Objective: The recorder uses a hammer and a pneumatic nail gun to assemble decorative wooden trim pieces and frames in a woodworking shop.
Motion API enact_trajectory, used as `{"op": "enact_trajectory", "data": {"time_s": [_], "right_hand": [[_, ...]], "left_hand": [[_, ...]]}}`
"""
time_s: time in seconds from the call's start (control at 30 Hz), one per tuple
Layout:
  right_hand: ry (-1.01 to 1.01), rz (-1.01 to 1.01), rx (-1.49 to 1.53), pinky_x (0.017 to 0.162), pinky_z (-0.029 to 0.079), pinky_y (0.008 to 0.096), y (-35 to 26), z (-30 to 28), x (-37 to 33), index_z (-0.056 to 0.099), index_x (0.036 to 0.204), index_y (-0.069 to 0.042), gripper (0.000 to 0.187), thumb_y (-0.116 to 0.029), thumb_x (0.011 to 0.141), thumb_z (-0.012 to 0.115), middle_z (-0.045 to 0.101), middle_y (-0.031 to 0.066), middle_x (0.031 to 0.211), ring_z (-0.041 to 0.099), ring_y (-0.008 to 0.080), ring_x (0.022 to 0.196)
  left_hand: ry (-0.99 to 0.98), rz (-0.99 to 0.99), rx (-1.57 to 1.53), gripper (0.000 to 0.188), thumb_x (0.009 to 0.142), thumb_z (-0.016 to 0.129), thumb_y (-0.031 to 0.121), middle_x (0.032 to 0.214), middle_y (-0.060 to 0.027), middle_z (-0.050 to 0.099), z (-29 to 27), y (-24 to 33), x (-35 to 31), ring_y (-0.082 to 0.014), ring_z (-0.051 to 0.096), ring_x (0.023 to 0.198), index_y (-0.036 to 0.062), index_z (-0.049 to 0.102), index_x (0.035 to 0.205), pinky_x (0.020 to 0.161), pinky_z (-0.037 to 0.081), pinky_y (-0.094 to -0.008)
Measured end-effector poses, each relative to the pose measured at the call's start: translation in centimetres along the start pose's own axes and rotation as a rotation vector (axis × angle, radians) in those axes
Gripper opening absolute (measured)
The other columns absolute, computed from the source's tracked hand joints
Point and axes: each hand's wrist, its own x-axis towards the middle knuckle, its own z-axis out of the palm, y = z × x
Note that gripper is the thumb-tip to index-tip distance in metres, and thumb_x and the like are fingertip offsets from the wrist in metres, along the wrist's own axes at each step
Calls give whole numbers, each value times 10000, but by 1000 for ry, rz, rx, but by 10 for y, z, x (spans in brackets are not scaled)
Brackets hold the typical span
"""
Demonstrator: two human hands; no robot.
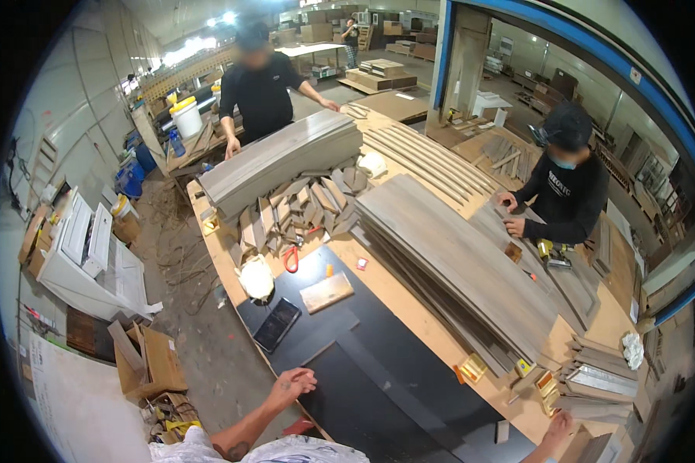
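The black panel [386,366] stretches lengthwise along the table's [382,289] near edge, closer to the left hand [295,384] than the right hand [557,430]; whether either grip holds anything, I cannot tell.

My bench [409,305] has a pale wooden top running diagonally from the upper left of the frame to the lower right. Nearest me, at lower centre, a black panel [347,409] lies flat on it. In the upper centre-left I have a stack of long grey boards [286,158] beside a heap of short grey pieces [297,208]. Pale strips [432,166] lie in a row at upper centre, a broad grey stack [455,262] right of centre, and bundled slats [602,370] at lower right.
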Motion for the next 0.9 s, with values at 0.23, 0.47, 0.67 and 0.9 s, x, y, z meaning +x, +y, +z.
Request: {"op": "enact_trajectory", "data": {"time_s": [0.23,0.47,0.67,0.9], "right_hand": [[55,127,1100,1093,356,514,-221,74,-139,476,1394,-111,528,-454,992,473,619,132,1218,555,319,1175],[254,250,1164,633,471,230,-234,92,-111,491,934,-2,109,-78,959,565,479,35,810,488,137,685],[309,171,1387,564,412,226,-317,115,-180,538,1080,33,198,-138,980,536,395,4,741,422,122,612],[662,139,619,500,430,369,-377,99,-199,588,916,33,330,-291,953,533,576,123,727,540,240,587]], "left_hand": [[-33,137,-173,206,948,543,133,927,-91,686,-87,27,108,-145,637,800,-4,618,1082,714,509,-264],[-19,412,-40,181,938,534,171,742,-17,607,-102,106,223,-96,590,726,13,617,965,658,479,-255],[616,819,530,221,902,588,211,829,-179,648,-190,149,335,-343,629,767,4,622,974,705,492,-413],[948,694,841,435,826,648,320,958,-258,650,-273,199,466,-455,616,899,-15,590,1096,782,491,-502]]}}
